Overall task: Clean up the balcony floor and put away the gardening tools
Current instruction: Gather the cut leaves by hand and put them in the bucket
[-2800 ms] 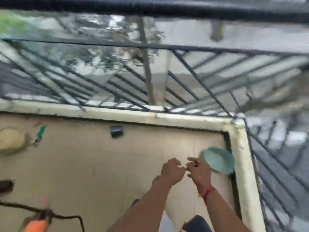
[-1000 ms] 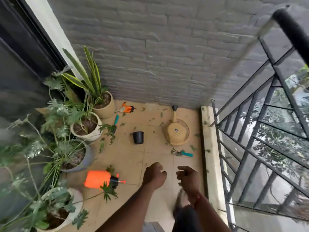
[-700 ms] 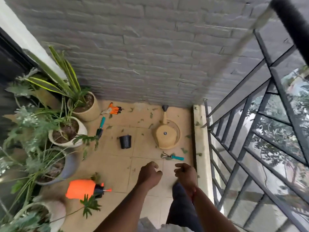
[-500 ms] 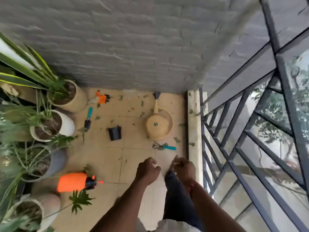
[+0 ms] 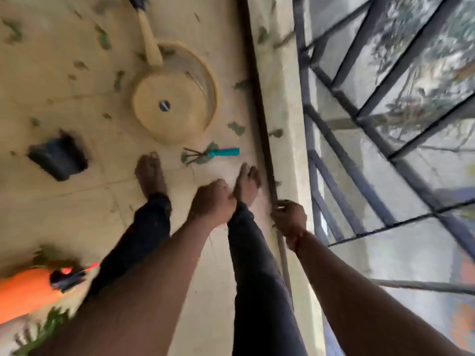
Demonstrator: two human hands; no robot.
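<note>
I look straight down at the tan tiled balcony floor (image 5: pixel 64 201), which is strewn with small green leaves. A hand rake with a teal handle (image 5: pixel 223 151) lies just ahead of my bare feet. Beyond it stands a tan watering can (image 5: pixel 174 106), its spout pointing away. A small black pot (image 5: pixel 59 158) lies on its side to the left. An orange spray bottle (image 5: pixel 23 291) lies at the lower left. My left hand (image 5: pixel 213 201) is curled into a fist above my right foot. My right hand (image 5: pixel 289 217) is curled too, over the curb's edge. I see nothing in either hand.
A raised concrete curb (image 5: pixel 282 98) runs along the right side of the floor, with a few leaves on it. A black metal railing (image 5: pixel 347 155) rises from it, with open drop beyond. Plant leaves (image 5: pixel 43 327) poke in at the lower left.
My view has tipped from the wall and plants down to the floor at my feet, and I have stepped closer to the rake and watering can. Both hands stay curled and have lowered.
</note>
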